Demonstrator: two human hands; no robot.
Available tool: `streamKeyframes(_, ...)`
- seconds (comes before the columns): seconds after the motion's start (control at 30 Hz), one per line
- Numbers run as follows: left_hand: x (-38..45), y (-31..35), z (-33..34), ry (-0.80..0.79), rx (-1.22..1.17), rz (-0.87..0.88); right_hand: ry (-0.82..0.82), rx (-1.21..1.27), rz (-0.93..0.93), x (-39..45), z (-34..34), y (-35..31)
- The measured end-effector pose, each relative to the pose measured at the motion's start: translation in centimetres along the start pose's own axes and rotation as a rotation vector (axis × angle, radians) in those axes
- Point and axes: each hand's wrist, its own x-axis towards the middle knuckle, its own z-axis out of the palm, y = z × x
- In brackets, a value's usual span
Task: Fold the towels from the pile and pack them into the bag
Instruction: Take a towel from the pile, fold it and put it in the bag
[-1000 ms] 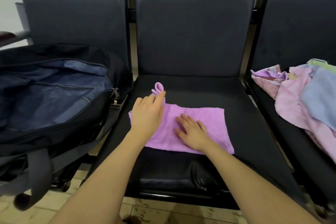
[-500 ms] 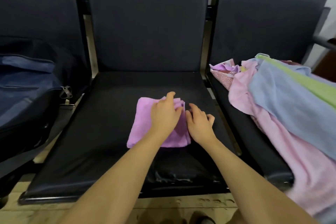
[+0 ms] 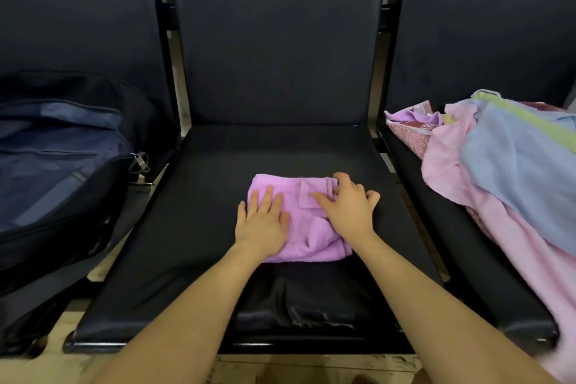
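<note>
Three seats in the row, dark vinyl; you work on the middle seat (image 3: 199, 259). Pile of unfolded towels (image 3: 505, 171) at 3 o'clock on the right-hand seat: pink, blue, green-edged, draping toward the seat's front edge. Judgement: pull one carelessly and the rest may slide to the floor. Open navy bag (image 3: 62, 171) at 9 o'clock on the left seat, mouth gaping, well apart from your hands. Folded lilac towel (image 3: 308, 227) lies mid-seat, its near edge lumpy and uneven. Your right hand (image 3: 346, 209) rests on its right side, fingers spread and lightly bent, clamped on nothing. Your left hand (image 3: 263, 221) presses its left side, fingers straight, close together. Risk: lift the bundle one-handed toward 9 o'clock and the loose layers could unfold before reaching the bag. Slick vinyl may let the towel skid under pressure.
</note>
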Motion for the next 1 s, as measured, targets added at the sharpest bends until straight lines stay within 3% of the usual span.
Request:
streamKeyframes(0.13,0.6,-1.3,-0.2,0.039,0.024,-0.019,-0.081,-0.033,-0.089,0.4,1.3,-0.8)
streamKeyframes(0.27,1.1,-2.1,-0.3,0.062,0.043,0.000,-0.043,0.268,-0.178,0.6,1.7,-1.2)
streamKeyframes(0.47,1.5,-2.0,-0.1,0.101,0.028,0.022,0.300,0.099,-0.156,1.0,2.2,-1.9)
streamKeyframes(0.53,1.4,-2.1,0.0,0.104,0.022,0.026,0.234,0.108,-0.376,0.8,2.5,-1.6)
streamKeyframes(0.6,1.4,-2.1,0.1,0.109,0.019,0.030,0.017,0.065,-0.569,0.5,2.4,-1.4)
streamKeyframes(0.7,1.5,-2.2,0.2,0.109,0.043,0.029,-0.159,-0.228,-0.673,0.9,2.7,0.0)
streamKeyframes(0.8,1.7,-2.2,0.3,0.098,0.038,0.021,-0.135,-0.478,-0.491,1.5,2.5,1.1)
streamKeyframes(1.0,2.4,-2.3,0.3,0.137,0.013,0.008,-0.119,-0.383,-0.221,1.3,1.5,0.0)
